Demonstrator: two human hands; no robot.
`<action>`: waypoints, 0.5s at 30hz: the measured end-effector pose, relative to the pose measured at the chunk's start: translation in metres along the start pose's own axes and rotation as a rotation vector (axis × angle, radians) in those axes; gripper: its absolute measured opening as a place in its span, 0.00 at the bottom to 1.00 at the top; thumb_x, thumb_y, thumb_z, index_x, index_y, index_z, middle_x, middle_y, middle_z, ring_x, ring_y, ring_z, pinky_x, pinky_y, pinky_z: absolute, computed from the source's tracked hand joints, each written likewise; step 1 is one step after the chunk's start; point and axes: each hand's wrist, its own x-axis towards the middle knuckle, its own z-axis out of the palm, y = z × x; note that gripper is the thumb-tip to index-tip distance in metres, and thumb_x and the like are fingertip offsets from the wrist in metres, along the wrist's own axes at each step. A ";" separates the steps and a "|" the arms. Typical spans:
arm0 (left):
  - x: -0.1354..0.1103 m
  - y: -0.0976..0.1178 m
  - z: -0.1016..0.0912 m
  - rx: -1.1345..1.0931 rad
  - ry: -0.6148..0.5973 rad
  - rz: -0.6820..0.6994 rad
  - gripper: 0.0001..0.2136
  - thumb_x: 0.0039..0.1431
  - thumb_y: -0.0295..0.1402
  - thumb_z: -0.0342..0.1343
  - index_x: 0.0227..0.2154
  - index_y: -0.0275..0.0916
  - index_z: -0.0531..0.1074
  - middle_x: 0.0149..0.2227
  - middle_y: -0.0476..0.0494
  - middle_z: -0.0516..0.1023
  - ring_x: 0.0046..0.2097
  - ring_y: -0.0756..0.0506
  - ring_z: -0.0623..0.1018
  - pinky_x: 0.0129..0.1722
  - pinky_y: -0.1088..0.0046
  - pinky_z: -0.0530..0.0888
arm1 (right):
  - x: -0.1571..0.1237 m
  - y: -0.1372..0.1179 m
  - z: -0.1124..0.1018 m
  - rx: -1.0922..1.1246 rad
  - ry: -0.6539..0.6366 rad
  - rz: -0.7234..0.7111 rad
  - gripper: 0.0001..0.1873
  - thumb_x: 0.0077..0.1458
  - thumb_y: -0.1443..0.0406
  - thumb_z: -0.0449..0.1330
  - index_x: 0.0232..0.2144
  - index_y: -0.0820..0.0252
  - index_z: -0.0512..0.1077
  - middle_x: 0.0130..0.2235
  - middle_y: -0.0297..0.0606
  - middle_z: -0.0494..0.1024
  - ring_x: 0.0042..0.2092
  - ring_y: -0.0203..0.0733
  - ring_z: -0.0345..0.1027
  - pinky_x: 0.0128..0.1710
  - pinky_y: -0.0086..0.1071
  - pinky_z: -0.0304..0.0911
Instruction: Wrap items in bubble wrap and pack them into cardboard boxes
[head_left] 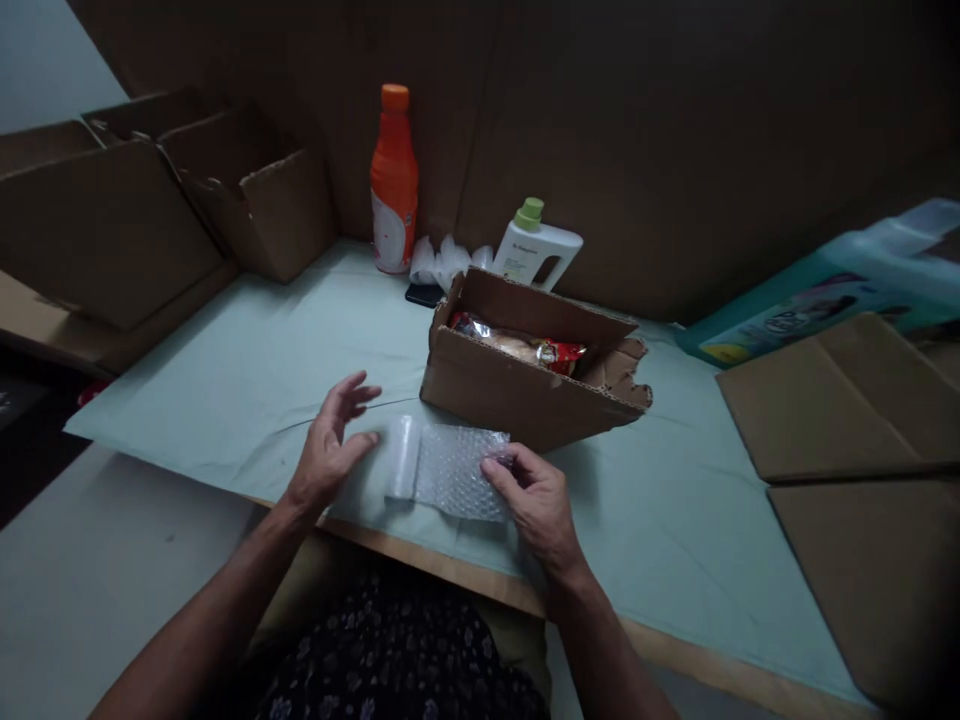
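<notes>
A small sheet of bubble wrap (457, 475) lies near the table's front edge, its left end curled into a roll. My right hand (536, 495) pinches its right edge between thumb and fingers. To the left of the roll my left hand (334, 445) hovers with fingers apart and nothing in it. Just behind the bubble wrap stands an open cardboard box (510, 385). Inside it shows a shiny packet (517, 345) with red ends, partly hidden by the box walls.
At the back stand an orange bottle (394, 180) and a white bottle with a green cap (536, 248). Beside them are crumpled clear plastic (450, 262) and a dark flat object (424, 295). Cardboard boxes (255, 210) fill the left; a teal jug (817, 290) and cardboard (832, 400) the right.
</notes>
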 end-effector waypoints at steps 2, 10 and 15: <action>0.003 0.023 -0.001 0.241 -0.116 0.214 0.35 0.51 0.37 0.62 0.64 0.40 0.62 0.63 0.35 0.69 0.66 0.34 0.65 0.67 0.50 0.59 | -0.002 -0.013 0.002 -0.079 -0.063 -0.115 0.09 0.57 0.60 0.62 0.29 0.58 0.76 0.28 0.34 0.78 0.30 0.38 0.69 0.33 0.29 0.64; 0.045 0.016 0.017 0.750 -0.892 0.173 0.02 0.51 0.29 0.58 0.25 0.41 0.73 0.25 0.50 0.75 0.32 0.45 0.75 0.48 0.64 0.69 | -0.033 -0.026 -0.042 -0.240 0.248 -0.242 0.06 0.58 0.61 0.63 0.33 0.55 0.79 0.32 0.35 0.81 0.33 0.41 0.73 0.36 0.32 0.68; 0.065 -0.006 -0.025 0.787 -0.935 0.007 0.06 0.54 0.34 0.54 0.25 0.39 0.70 0.23 0.50 0.72 0.26 0.48 0.70 0.29 0.73 0.65 | -0.047 0.029 -0.084 -0.205 0.443 0.033 0.15 0.55 0.53 0.64 0.32 0.60 0.78 0.30 0.37 0.79 0.32 0.42 0.70 0.34 0.33 0.67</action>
